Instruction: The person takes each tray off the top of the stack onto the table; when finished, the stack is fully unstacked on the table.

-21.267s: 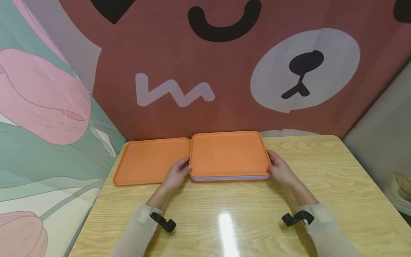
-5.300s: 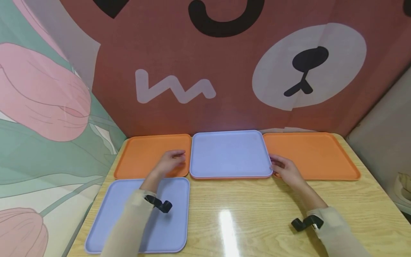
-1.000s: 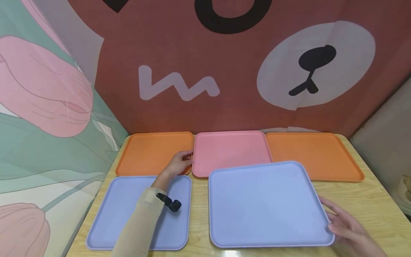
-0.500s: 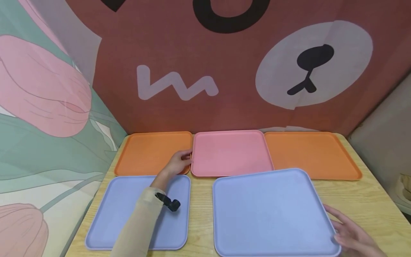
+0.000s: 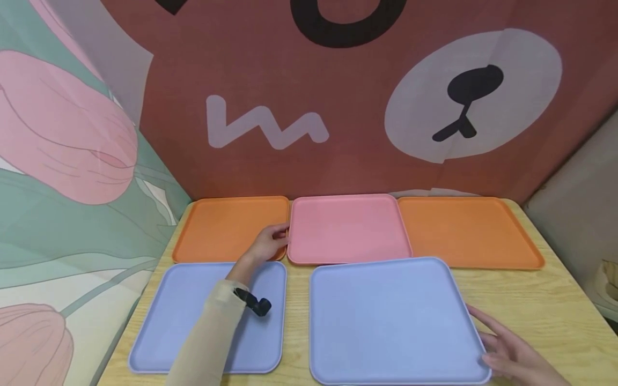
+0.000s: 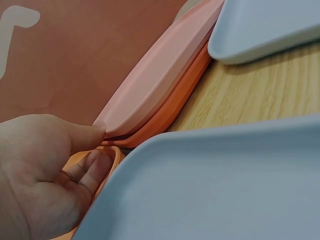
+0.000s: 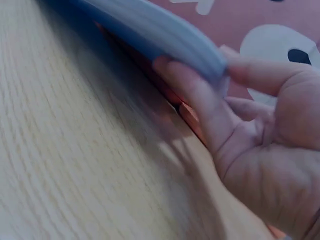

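My right hand pinches the right edge of a lavender tray in front of the pink tray. In the right wrist view the tray's gripped edge is raised off the table, thumb above and fingers beneath. My left hand is at the left edge of the pink tray. In the left wrist view its thumb touches that tray's corner, with other fingers curled below. An orange-red tray lies directly under the pink one.
Orange trays lie at the back left and back right, flanking the pink one. Another lavender tray lies at the front left, beneath the left forearm. The wooden table meets a patterned wall behind.
Earlier, orange trays went to the back right and a lavender one to the front left. Over the last second, my right hand lowers the second lavender tray, shifting it left; the left stays.
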{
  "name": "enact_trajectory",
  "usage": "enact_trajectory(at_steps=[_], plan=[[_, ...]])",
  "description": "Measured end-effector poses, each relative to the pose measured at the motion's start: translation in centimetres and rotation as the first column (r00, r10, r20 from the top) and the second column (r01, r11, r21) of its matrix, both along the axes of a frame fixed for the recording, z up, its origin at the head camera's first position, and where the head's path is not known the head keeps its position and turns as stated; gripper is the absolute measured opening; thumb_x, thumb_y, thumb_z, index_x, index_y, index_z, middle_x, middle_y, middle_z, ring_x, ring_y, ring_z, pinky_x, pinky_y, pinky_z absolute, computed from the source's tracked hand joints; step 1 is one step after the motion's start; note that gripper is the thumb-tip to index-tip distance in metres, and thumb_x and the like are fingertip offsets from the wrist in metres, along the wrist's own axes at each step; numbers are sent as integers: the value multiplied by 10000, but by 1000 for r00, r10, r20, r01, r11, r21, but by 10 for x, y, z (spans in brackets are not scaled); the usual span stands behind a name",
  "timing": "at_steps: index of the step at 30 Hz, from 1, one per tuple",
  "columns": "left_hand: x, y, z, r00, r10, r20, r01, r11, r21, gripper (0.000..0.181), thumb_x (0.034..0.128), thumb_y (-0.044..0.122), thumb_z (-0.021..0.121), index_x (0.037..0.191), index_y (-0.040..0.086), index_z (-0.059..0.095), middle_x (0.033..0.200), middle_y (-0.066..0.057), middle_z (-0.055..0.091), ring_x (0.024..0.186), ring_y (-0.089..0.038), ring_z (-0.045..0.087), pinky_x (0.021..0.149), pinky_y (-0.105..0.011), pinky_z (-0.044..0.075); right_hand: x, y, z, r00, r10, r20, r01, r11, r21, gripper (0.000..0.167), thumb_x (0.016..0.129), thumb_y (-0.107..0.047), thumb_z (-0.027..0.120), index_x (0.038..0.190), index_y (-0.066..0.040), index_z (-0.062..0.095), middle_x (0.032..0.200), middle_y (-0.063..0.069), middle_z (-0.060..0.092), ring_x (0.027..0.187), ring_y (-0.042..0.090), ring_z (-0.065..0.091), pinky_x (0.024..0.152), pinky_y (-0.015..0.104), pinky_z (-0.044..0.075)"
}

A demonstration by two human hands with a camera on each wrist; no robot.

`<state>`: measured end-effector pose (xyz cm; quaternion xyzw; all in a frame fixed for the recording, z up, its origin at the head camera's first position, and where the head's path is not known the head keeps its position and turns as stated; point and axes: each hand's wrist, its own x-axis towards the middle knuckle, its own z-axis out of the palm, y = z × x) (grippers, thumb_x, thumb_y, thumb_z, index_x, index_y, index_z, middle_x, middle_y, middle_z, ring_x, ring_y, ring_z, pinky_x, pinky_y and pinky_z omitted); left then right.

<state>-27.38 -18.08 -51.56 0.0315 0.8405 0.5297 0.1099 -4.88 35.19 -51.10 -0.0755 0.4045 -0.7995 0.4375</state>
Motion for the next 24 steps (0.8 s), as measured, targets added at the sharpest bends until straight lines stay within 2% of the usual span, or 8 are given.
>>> enact_trajectory(at_steps=[4,7,11,14,17,20,22,24], plan=[[0,-1,1,1000,4,5,-4,1000,-12,493,991,88,662,1467,46,543,1269,-140,589,1158,-277,529,1030,-412,458,-4,-5,1,996,25,-81,-16,993,113,646,1117,-32,251,1467,-548,420,1453,15,584,1307,346,550,1047,549,458],[0,-1,1,1000,-9,-8,9,1000,-5,492,991,87,661,1466,41,542,1266,-148,596,1159,-285,534,1035,-416,455,-6,-8,2,993,-5,-118,31,975,220,536,1124,-67,302,1415,-455,531,1352,101,652,1200,360,630,972,514,523],[1,-2,0,998,-20,-53,19,1000,-15,478,985,79,664,1447,18,556,1220,-146,606,1117,-277,544,992,-377,474,-9,-14,4,994,-55,-95,83,942,325,406,1120,-114,376,1305,-380,619,1278,164,678,1145,323,669,942,474,549],[2,-2,0,998,-23,-65,22,1000,-22,478,984,81,663,1446,17,556,1203,-136,604,1096,-268,541,964,-350,482,-10,-21,2,994,-63,-92,91,935,343,410,1118,-113,384,1305,-405,603,1272,162,677,1162,266,664,951,458,547],[2,-2,1,999,-28,-44,28,1000,-15,495,987,89,663,1465,42,544,1219,-132,602,1110,-267,535,972,-352,480,-11,-30,-1,987,-67,-145,115,927,357,415,1107,-89,408,1352,-378,577,1240,152,688,1145,230,669,933,437,559],[1,-2,1,1000,-27,-12,27,1000,-5,507,991,96,661,1481,66,532,1228,-129,602,1127,-266,528,978,-353,472,-12,-40,-3,972,-75,-224,165,893,418,405,1080,-76,480,1481,-124,503,1180,152,703,1084,230,690,882,425,581],[0,-2,2,1000,-24,3,24,1000,-3,508,993,100,661,1484,76,532,1220,-122,603,1123,-259,526,965,-337,474,-12,-45,-3,960,-64,-273,195,852,486,505,1058,-84,533,1517,54,374,1148,152,708,1045,231,700,848,420,592],[0,-2,2,1000,-23,10,23,1000,2,504,994,98,658,1482,72,533,1218,-127,602,1123,-262,524,961,-333,473,-13,-51,0,953,-56,-298,219,806,550,633,1038,-96,577,1496,175,235,1118,152,710,1007,229,706,813,416,602]])
